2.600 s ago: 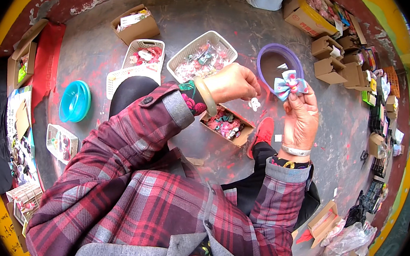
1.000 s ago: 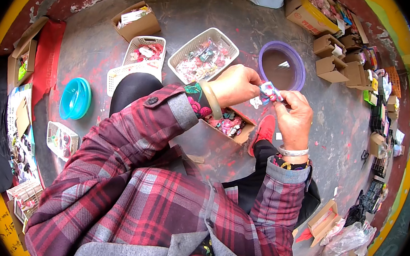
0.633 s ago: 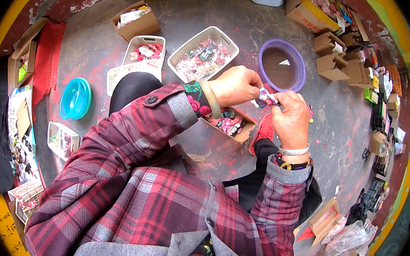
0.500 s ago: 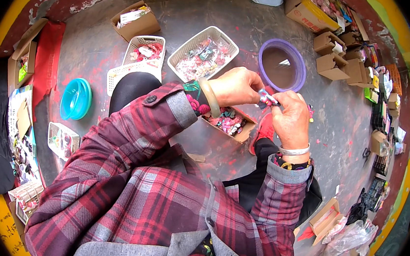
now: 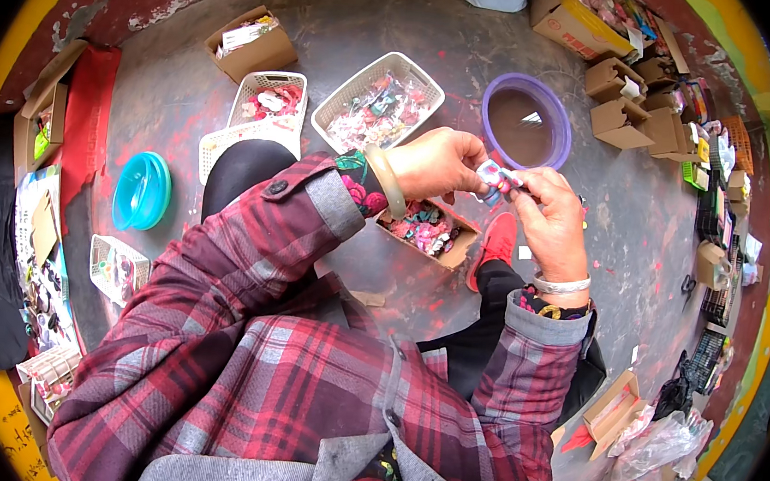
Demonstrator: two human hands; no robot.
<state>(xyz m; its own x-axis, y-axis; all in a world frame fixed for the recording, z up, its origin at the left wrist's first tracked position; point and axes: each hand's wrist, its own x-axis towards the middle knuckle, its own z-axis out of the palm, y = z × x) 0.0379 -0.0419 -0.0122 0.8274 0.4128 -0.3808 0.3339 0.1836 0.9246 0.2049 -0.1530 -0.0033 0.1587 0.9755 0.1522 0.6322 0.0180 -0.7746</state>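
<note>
Both my hands are raised over the floor, gripping a small bow-like piece (image 5: 493,176) in white, blue and pink between them. My left hand (image 5: 437,164) pinches its left side with thumb and fingers. From the right, my right hand (image 5: 551,221) closes its fingertips on the other end. The fingers hide part of the piece, so its exact kind is unclear. Just below my left hand stands an open cardboard box (image 5: 454,255) filled with small colourful pieces, close to my red shoe (image 5: 498,244).
Ahead are a white basket (image 5: 330,122) of wrapped bits, another white basket (image 5: 302,84) and a purple basin (image 5: 564,156) of dark water. Teal basins (image 5: 141,191) stand at left. Cardboard boxes (image 5: 620,124) and plastic bags (image 5: 661,453) line the right side.
The fingers have shifted and the piece has turned, showing more of its face. My right hand has spread slightly lower. A small white scrap now shows on the floor beside the red shoe.
</note>
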